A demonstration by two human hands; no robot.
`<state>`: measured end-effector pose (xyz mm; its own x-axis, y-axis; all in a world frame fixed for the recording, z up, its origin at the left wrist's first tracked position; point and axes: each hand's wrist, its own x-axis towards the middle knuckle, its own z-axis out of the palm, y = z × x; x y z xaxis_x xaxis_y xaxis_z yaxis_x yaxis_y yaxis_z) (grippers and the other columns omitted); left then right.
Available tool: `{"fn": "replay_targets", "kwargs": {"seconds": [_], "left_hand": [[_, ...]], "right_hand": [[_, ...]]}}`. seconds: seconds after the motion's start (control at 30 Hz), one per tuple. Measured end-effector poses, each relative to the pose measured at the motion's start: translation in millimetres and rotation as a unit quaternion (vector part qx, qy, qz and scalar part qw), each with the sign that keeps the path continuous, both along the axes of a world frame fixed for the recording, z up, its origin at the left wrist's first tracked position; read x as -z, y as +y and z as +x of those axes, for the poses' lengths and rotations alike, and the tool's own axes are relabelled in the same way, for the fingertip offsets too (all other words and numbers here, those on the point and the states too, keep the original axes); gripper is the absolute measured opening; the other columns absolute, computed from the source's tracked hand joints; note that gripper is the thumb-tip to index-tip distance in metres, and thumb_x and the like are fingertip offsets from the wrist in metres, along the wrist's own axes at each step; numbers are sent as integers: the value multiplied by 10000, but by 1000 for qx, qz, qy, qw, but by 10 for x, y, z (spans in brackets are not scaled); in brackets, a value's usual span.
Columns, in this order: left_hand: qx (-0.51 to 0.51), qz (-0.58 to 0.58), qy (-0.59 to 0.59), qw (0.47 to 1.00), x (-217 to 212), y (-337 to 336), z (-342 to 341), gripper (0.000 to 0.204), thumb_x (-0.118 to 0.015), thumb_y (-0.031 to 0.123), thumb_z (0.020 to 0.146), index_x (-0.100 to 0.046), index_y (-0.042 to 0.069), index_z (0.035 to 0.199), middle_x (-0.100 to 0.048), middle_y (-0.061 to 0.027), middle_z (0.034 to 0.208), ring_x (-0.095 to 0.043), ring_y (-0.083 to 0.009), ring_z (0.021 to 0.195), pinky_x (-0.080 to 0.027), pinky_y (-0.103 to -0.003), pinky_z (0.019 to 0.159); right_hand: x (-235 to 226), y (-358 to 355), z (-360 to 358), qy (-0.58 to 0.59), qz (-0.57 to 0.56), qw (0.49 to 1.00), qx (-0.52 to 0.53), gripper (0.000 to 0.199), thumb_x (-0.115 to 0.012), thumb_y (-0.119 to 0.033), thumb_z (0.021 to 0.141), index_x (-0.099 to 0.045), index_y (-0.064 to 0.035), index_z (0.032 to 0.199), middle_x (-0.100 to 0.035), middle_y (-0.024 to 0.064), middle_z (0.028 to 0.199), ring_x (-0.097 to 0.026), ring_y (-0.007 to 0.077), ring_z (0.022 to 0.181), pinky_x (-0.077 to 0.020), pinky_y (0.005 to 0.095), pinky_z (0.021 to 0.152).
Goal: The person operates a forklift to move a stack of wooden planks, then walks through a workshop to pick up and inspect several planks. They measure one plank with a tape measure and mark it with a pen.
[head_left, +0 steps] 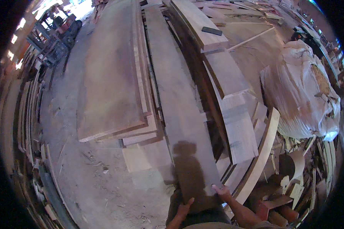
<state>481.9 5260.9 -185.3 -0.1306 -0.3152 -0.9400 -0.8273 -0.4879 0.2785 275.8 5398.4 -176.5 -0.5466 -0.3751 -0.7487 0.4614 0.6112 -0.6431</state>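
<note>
Near lower edge: left hand (184, 208) and right hand (221, 192), fingers curled over near end of long plank (179, 110), steadying it. Plank flat along floor (95, 183) between board stack (111, 76) and curved timbers (225, 76). Wrapped bundle (302, 91) at right.

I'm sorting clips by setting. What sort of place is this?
Most likely a timber yard or woodworking shop. Long planks lie stacked on a dusty floor, offcuts are piled at the right, and both hands, left and right, grip the near end of a long board.
</note>
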Motion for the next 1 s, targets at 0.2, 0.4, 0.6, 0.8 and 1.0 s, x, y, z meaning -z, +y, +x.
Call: {"fn": "replay_targets", "kwargs": {"seconds": [0.2, 0.4, 0.6, 0.8, 1.0], "left_hand": [[-96, 45, 167, 980, -361, -218, 62, 753, -667, 501, 838, -462, -5, 1355, -554, -98, 1295, -514, -243, 1170, -385, -345, 1019], [-106, 48, 148, 982, -616, -267, 44, 776, -661, 520, 834, -458, -16, 1357, -517, -113, 1335, -479, -237, 1212, -352, -347, 1047], [-141, 36, 180, 973, -784, -264, 90, 787, -661, 526, 828, -457, -21, 1356, -501, -125, 1356, -468, -247, 1230, -343, -348, 1054], [-116, 68, 133, 982, -881, -285, 151, 788, -668, 523, 823, -458, -22, 1352, -510, -134, 1346, -475, -252, 1226, -350, -353, 1051], [-143, 41, 150, 977, -799, -282, 164, 878, -711, 572, 759, -464, -37, 1342, -526, -143, 1326, -481, -256, 1226, -362, -357, 1045]], "right_hand": [[-235, -161, 112, 16, 96, 992, -79, 765, -662, -609, 788, -605, 92, 1092, -680, 133, 937, -639, 220, 806, -506, 355, 798], [-520, -334, 120, 50, 128, 988, -70, 813, -654, -673, 737, -647, 73, 1059, -685, 196, 884, -670, 295, 857, -509, 410, 789], [-368, -243, 158, 42, 110, 991, -66, 809, -681, -645, 738, -628, 92, 1069, -681, 182, 878, -668, 257, 841, -518, 373, 759], [-643, -215, 100, 45, 90, 992, -70, 788, -678, -624, 759, -619, 94, 1079, -679, 163, 866, -653, 226, 796, -515, 372, 746], [-885, -378, 127, 35, 92, 994, -49, 758, -701, -602, 753, -632, 95, 1044, -677, 164, 859, -648, 222, 776, -518, 373, 722]]}}
